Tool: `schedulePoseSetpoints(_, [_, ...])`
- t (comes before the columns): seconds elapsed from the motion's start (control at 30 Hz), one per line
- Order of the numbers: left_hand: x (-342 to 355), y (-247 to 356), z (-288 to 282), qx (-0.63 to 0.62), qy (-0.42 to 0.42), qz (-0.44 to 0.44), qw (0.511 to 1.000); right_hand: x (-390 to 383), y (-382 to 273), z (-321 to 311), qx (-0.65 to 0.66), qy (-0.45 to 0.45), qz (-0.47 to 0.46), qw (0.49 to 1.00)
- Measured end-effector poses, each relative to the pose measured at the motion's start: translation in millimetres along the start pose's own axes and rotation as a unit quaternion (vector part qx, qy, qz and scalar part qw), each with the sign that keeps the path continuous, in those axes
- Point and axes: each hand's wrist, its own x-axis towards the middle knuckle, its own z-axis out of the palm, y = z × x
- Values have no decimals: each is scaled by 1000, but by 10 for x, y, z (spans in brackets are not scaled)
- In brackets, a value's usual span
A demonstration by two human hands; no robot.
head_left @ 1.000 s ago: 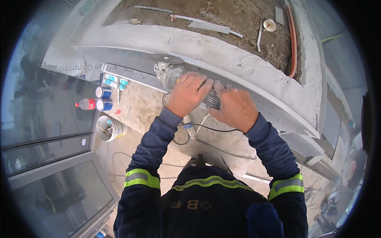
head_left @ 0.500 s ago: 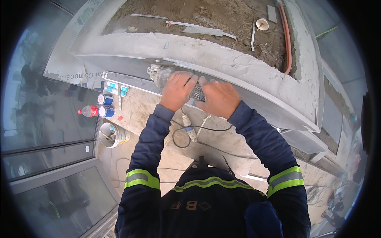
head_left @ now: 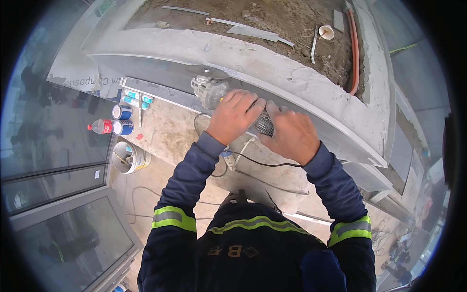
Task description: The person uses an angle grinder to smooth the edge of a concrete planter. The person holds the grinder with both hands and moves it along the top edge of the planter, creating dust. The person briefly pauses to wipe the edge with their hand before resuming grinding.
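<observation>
A grey curved ledge [head_left: 272,63] ran across the view; against its front edge sat an angle grinder [head_left: 211,90], disc flat on the rim; the left hand [head_left: 233,116] clasped its body; the right hand [head_left: 291,134] gripped its rear; a bucket [head_left: 127,158] stood below.

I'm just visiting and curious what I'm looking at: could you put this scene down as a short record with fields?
Setting: outdoor building site, seen from above
Left hand: grips the front of the angle grinder
Right hand: grips the grinder's rear body
Grinder disc: against the edge of the grey concrete ledge
Cable: trails below the hands
On the floor at left: white bucket, cans, red-capped bottle
Clothing: dark jacket, reflective bands
</observation>
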Motion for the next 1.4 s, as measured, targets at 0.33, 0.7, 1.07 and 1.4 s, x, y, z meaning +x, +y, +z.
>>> schedulePoseSetpoints(0.33, [-158, -501, 71, -3, -32, -17, 999, 485, 37, 326, 31, 1, -31, 999])
schedulePoseSetpoints(0.7, [-180, -454, 112, -3, -11, -18, 1000, 357, -140, 557, -172, 129, -47, 975])
schedulePoseSetpoints(1.07, [-190, -380, 101, 7, -1, -19, 1000, 335, -144, 465, -177, 108, -55, 977])
schedulePoseSetpoints(1.4, [-26, -8, 38, 12, 28, 1, 1000, -6, -80, 283, -185, 63, -19, 980])
